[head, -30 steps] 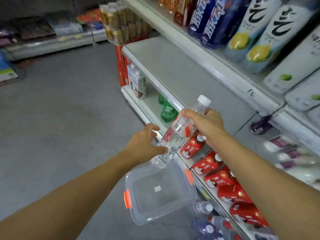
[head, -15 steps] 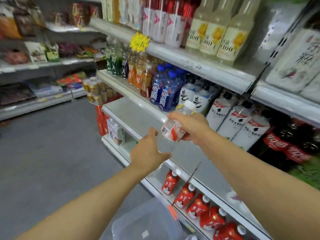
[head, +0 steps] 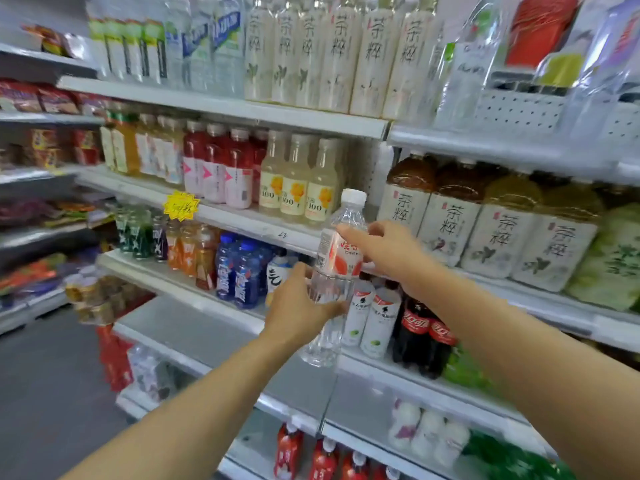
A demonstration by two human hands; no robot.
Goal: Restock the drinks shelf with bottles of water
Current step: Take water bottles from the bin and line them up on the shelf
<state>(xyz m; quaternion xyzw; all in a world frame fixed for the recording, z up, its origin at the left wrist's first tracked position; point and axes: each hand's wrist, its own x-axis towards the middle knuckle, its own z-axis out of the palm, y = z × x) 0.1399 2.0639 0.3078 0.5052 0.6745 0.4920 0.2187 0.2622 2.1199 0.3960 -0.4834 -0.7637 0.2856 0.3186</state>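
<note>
Both hands are holding one water bottle [head: 334, 271] upright in front of the drinks shelves. Bottle: clear, ribbed plastic, cylindrical, tapering to a white screw cap; a red-and-white paper-like label is wrapping its upper half. It is hanging in the air, touching no shelf, with its base over the front edge of the bare grey shelf [head: 194, 327].

Left hand [head: 298, 313]: fingers are curling round the clear lower half of the bottle, below the label, thumb toward the camera. Right hand [head: 384, 251]: fingers are wrapping the label band from the right side, index finger lying across the front of the label.

The bare grey shelf is showing a flat, matte metal surface at its left and middle; cola bottles [head: 424, 336], dark with red labels, are standing toward its right end, just beside white-labelled bottles [head: 374, 317].

One level up, blue bottles [head: 239, 271] with rounded caps are crowding the front edge behind the left hand. On the next level, pale yellow juice bottles [head: 298, 181] are standing just left of the bottle's cap, and large tea bottles [head: 498, 226] with cream labels are filling the section to the right. A yellow starburst tag [head: 180, 205] is hanging from that shelf's front edge. Motion blur is softening the outer parts of the view.
</note>
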